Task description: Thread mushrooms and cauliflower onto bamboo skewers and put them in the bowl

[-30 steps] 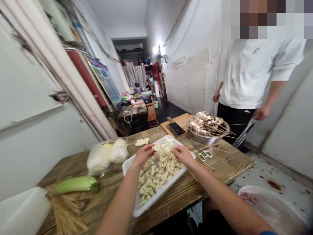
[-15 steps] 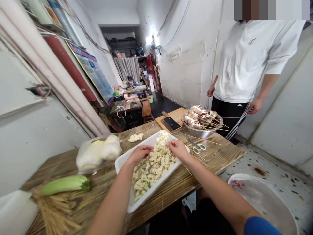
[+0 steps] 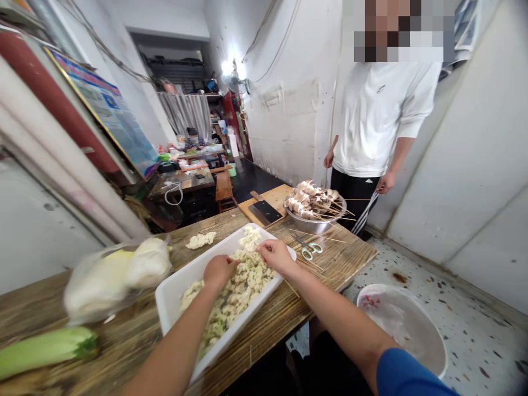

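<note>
A white tray (image 3: 165, 297) lies on the wooden table, filled with cut cauliflower florets (image 3: 245, 278). My left hand (image 3: 220, 269) hovers over the middle of the tray, its fingers bent together; whatever is in them is hidden. At the far end, my right hand (image 3: 275, 256) has thumb and fingers pinched beside a paler clump of cauliflower (image 3: 249, 238). I cannot make out what the pinch holds. Scissors (image 3: 309, 249) with pale green handles and some thin wooden skewers (image 3: 310, 264) lie right of the tray.
A metal bowl (image 3: 315, 224) of skewered mushrooms stands at the back right, beside a cleaver (image 3: 266, 212) on a cutting board (image 3: 246, 207). Bagged cauliflower (image 3: 148, 263) and a green gourd (image 3: 45, 349) lie left. A person (image 3: 377, 121) stands beyond; a lined bin (image 3: 406, 330) is on the floor.
My view has swung right, so everything appears shifted left. My left hand has turned, its back now more towards me. The right hand stays by the pale cauliflower clump.
</note>
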The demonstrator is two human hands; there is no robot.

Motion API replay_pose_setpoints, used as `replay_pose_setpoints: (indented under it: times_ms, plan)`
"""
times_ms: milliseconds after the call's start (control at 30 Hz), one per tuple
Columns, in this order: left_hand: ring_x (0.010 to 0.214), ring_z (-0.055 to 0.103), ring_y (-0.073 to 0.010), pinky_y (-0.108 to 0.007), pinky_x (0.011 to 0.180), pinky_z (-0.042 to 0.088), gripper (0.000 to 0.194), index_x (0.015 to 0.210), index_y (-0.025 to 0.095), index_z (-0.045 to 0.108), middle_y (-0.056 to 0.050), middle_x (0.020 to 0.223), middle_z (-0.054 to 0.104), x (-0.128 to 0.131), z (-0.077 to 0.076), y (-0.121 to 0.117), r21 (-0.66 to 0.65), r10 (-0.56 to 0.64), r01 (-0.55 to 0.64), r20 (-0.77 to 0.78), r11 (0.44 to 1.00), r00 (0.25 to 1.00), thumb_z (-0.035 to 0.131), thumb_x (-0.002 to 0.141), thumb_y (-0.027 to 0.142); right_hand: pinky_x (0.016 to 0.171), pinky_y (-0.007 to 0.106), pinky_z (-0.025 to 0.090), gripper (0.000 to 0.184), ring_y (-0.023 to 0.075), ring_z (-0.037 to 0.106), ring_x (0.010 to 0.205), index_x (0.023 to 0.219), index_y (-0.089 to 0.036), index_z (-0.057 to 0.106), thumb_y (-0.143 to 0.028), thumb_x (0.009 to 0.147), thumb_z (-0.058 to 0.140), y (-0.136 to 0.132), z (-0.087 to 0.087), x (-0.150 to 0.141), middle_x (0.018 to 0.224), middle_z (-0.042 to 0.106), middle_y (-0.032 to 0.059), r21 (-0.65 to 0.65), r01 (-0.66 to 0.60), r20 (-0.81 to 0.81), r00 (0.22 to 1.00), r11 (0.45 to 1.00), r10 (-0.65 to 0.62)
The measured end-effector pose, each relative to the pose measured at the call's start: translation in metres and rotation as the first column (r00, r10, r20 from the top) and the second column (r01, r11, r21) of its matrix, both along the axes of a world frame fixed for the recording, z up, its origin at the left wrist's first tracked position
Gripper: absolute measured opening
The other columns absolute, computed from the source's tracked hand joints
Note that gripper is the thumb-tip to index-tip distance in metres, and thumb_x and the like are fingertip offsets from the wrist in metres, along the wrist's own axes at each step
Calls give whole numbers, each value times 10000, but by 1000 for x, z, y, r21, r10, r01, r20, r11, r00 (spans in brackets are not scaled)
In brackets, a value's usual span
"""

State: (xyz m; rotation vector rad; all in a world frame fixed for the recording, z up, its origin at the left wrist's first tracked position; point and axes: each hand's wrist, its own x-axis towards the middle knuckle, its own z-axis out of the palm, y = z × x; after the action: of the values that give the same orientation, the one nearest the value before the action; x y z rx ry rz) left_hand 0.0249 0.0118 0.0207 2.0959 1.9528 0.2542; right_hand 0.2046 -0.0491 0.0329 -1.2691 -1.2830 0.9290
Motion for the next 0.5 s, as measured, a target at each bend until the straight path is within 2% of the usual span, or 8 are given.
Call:
replay_pose_setpoints:
  times_ms: [133, 233, 300, 333, 400, 467, 500]
  plan:
    - [729, 595, -231, -273, 586, 340, 236, 717, 177, 675, -90, 772, 689, 0, -5, 4, 21, -23, 21, 92, 1000, 995, 598, 676, 397, 409, 169, 318, 152, 63, 412, 385, 648, -147, 634, -212, 739, 531, -1, 2, 1, 435, 499, -60, 6, 22, 29, 999, 1000, -22]
    - [681, 581, -226, -279, 579, 341, 127, 627, 168, 653, -85, 683, 668, 1, -2, 2, 73, 7, -21, 187, 997, 982, 646, 618, 294, 418, 176, 312, 154, 66, 411, 393, 610, -143, 619, -202, 725, 535, -4, 3, 1, 434, 492, -57, 19, 10, 38, 999, 1000, -11]
    - [656, 574, -219, -273, 564, 339, 87, 551, 167, 617, -69, 613, 637, 3, 2, 0, 45, 84, -102, 302, 994, 950, 678, 557, 230, 417, 182, 304, 180, 68, 401, 389, 600, -144, 604, -230, 737, 525, -5, 2, 2, 431, 476, -58, 27, -18, 28, 999, 999, 17]
    - [641, 573, -210, -268, 556, 339, 99, 536, 165, 606, -59, 588, 620, 3, 4, -1, 14, 125, -142, 399, 990, 908, 693, 529, 210, 413, 184, 300, 191, 68, 392, 382, 604, -146, 598, -252, 744, 522, -4, 1, 2, 428, 468, -60, 29, -39, 20, 999, 999, 39]
    - [622, 578, -180, -249, 548, 350, 108, 574, 157, 602, -40, 591, 609, 3, 9, -1, -31, 166, -197, 673, 980, 721, 692, 540, 204, 399, 185, 285, 209, 65, 368, 365, 607, -150, 588, -289, 748, 523, -3, 0, 3, 416, 451, -67, 32, -88, 4, 996, 996, 87]
    - [613, 591, -152, -231, 538, 369, 141, 656, 161, 608, -23, 626, 619, 1, 16, -2, -67, 182, -206, 770, 976, 612, 673, 596, 270, 383, 186, 270, 213, 63, 345, 349, 625, -151, 591, -320, 742, 534, -2, 1, 3, 407, 445, -71, 28, -141, -7, 990, 990, 142]
    - [626, 599, -146, -225, 542, 380, 167, 686, 157, 606, -22, 647, 625, 1, 19, -3, -102, 186, -191, 844, 976, 504, 681, 597, 277, 374, 186, 261, 216, 60, 332, 341, 634, -151, 594, -333, 737, 540, -3, 2, 3, 408, 445, -72, 17, -168, -12, 986, 986, 168]
